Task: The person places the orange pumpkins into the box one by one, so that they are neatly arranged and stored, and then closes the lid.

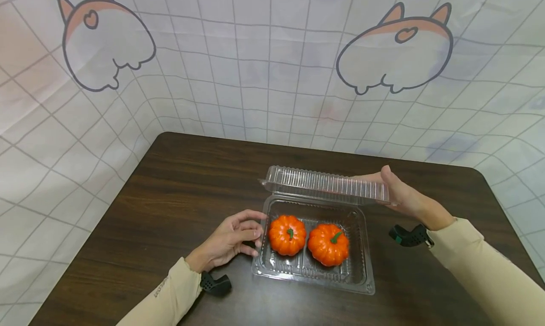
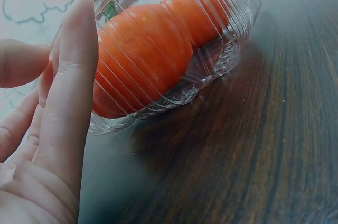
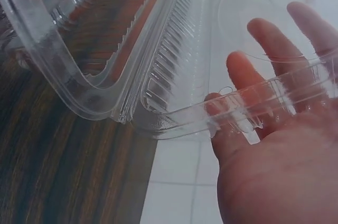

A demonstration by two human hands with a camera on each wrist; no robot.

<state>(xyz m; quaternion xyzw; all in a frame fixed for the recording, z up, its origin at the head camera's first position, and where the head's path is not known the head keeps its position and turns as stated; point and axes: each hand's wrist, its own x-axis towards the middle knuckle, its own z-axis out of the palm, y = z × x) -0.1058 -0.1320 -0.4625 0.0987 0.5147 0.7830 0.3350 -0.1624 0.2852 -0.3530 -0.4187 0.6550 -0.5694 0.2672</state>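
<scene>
A clear hinged plastic container (image 1: 315, 284) lies on the table with two orange toy pumpkins (image 1: 287, 235) (image 1: 328, 244), each with a green stem, side by side in its base. Its ribbed lid (image 1: 323, 184) is tilted up at the far side. At the left rim, my left hand (image 1: 232, 236) touches the container with fairly straight fingers; the left wrist view shows the fingers (image 2: 68, 86) beside its ribbed wall. My right hand (image 1: 404, 196) is at the lid's right end, fingers extended behind the clear plastic and thumb raised off it.
The dark wood-grain table (image 1: 179, 184) extends around the container. A white curtain (image 1: 255, 70) with a grid and cartoon animal prints hangs along its far and side edges. Dark bands (image 1: 410, 236) sit on both wrists.
</scene>
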